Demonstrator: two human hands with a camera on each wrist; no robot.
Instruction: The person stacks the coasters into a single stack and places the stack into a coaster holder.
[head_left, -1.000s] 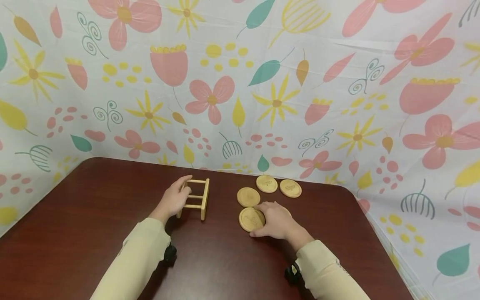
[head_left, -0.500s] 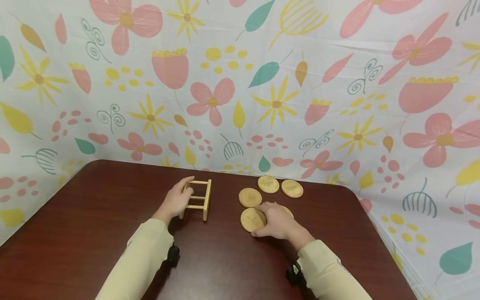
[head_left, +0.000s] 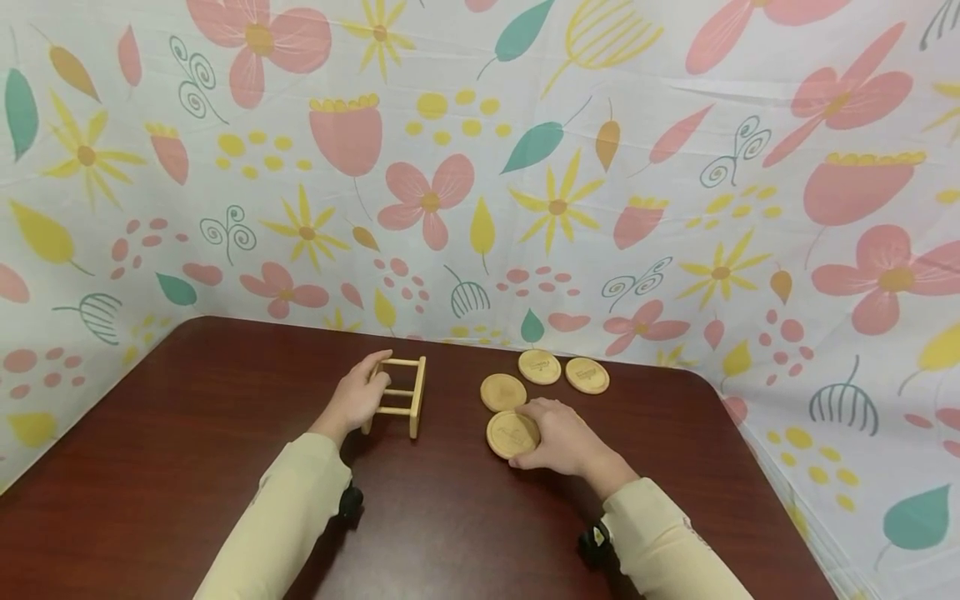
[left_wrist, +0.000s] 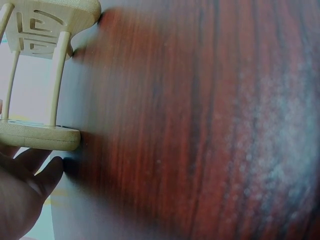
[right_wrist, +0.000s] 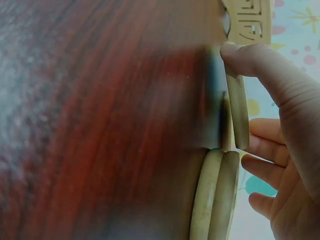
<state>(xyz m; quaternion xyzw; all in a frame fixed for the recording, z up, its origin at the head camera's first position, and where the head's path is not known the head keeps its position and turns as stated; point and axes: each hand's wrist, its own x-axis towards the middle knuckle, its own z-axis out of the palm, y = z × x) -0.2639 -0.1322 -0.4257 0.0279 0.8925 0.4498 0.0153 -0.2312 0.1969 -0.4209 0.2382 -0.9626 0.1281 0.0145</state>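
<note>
My left hand (head_left: 356, 398) holds the left side panel of a small wooden rack (head_left: 417, 398), which stands on the table with thin rods joining two sides. In the left wrist view the thumb (left_wrist: 50, 175) lies against that panel. My right hand (head_left: 564, 437) pinches a round wooden coaster (head_left: 512, 435) at its edge. The right wrist view shows this coaster (right_wrist: 239, 110) between thumb and fingers, raised off the table. Below it lie two stacked coasters (right_wrist: 222, 200), largely hidden by the right hand in the head view.
Behind the right hand lie more wooden coasters: one (head_left: 503, 392) just beyond the held one, another (head_left: 539, 366) farther back, a third (head_left: 587, 376) to its right. The dark red-brown table (head_left: 450, 533) meets a flower-printed cloth (head_left: 480, 167) at its back edge.
The right hand has lifted the coaster slightly and shifted it a little to the right. The coaster edge formerly visible right of that hand is now mostly covered. The left hand stays on the rack.
</note>
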